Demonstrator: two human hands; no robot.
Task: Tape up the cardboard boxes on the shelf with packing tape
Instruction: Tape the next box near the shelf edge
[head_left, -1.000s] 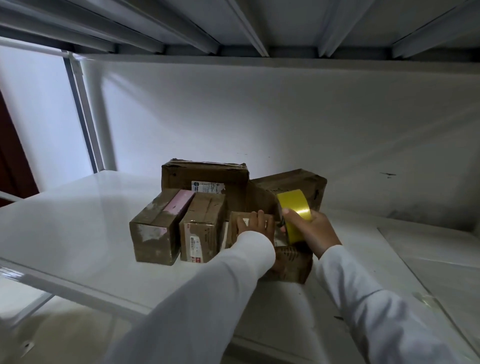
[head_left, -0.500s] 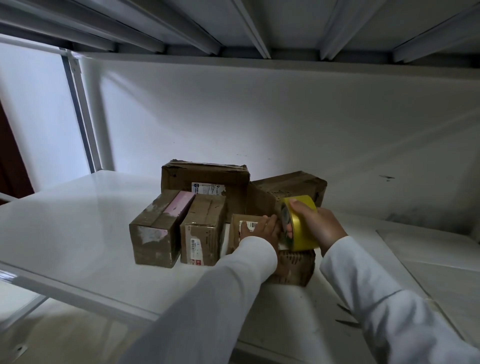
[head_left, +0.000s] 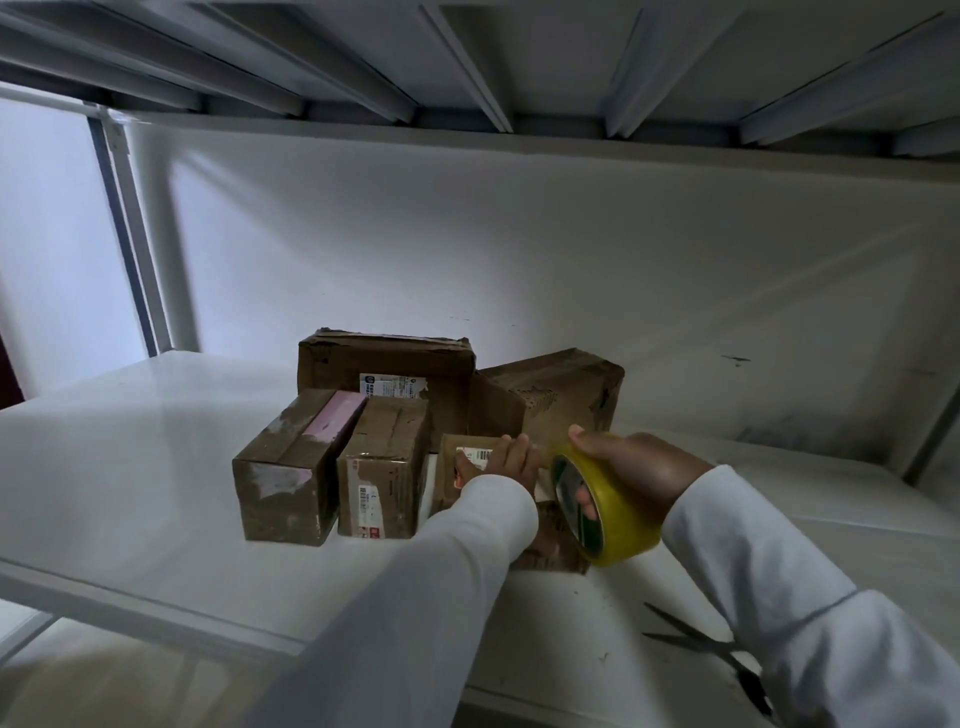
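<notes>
While the right hand (head_left: 639, 475) grips the yellow tape roll (head_left: 597, 512) — fingers through its core — the left hand (head_left: 506, 462) rests curled on a small box (head_left: 462, 457) among four others on the shelf (head_left: 130, 441); scissors (head_left: 711, 649) lie nearby.

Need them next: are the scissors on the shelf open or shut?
Open. The dark metal scissors lie on the white shelf with blades spread in a V; the right sleeve hides their handles.
</notes>
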